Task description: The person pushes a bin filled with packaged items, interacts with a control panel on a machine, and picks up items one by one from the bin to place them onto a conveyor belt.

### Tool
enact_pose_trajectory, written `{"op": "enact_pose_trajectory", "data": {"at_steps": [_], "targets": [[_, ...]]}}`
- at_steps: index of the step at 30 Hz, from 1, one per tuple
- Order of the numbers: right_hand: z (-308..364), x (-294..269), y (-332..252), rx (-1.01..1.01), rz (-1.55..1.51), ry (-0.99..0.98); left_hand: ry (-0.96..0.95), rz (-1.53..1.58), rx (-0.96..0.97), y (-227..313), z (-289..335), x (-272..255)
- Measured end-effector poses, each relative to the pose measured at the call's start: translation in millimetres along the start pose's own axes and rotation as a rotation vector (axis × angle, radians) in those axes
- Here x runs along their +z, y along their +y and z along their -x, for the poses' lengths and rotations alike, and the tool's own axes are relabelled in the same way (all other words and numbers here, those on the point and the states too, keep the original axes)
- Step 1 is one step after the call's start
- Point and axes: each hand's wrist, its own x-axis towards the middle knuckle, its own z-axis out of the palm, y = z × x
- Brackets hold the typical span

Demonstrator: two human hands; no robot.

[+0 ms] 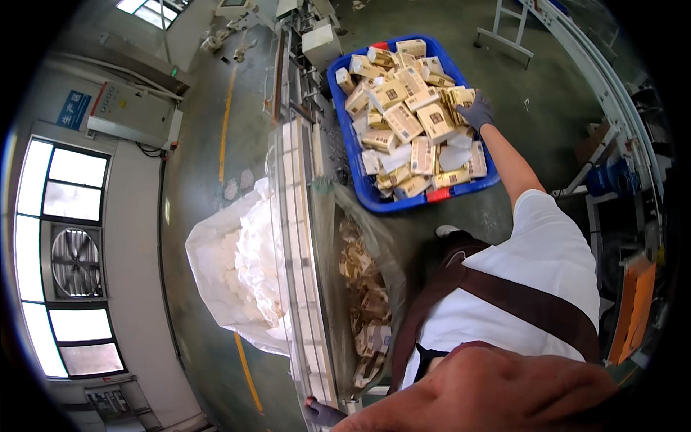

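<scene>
My right hand (476, 113), in a dark grey glove, is at the right rim of a blue plastic basket (372, 199). Its fingers close on the edge of a gold-and-cream packet (460, 99) on top of the heap. Many similar soft packets (403, 121) lie jumbled in the basket, some showing white sides. At the bottom of the view, my gloved left hand (324, 414) rests by the near end of a long narrow conveyor (306, 237) carrying a row of pale packets. Most of that hand's fingers are hidden.
A clear bag (392, 270) of crumpled wrappers hangs along the conveyor's near side. Beyond it stands a large white bag (216, 252) of loose white material. A metal frame (504, 43) stands at the upper right, and an orange panel (633, 309) is at the right.
</scene>
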Motion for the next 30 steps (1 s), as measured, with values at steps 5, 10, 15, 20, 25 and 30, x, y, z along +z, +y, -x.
{"op": "enact_pose_trajectory", "data": {"at_steps": [5, 10, 15, 20, 25, 30], "targets": [[-82, 22, -14, 0.024, 0.2, -0.189, -0.498, 0.312, -0.093, 211, 85, 194], [-48, -37, -5, 0.112, -1.06, -0.524, -0.948, 0.621, 0.509, 405, 205, 339], [77, -115, -35, -0.049, -1.285, -0.732, -0.68, 0.56, 0.738, 528, 288, 359], [-31, -225, 69, -0.322, -1.13, -0.369, -0.7, 1.12, 0.241, 534, 322, 298], [-36, -330, 87, -0.33, -1.153, 0.145, -0.671, 1.115, 0.15, 503, 412, 300], [18, -278, 123, -0.25, -0.833, -0.111, -0.52, 1.031, 0.101, 511, 472, 300]]}}
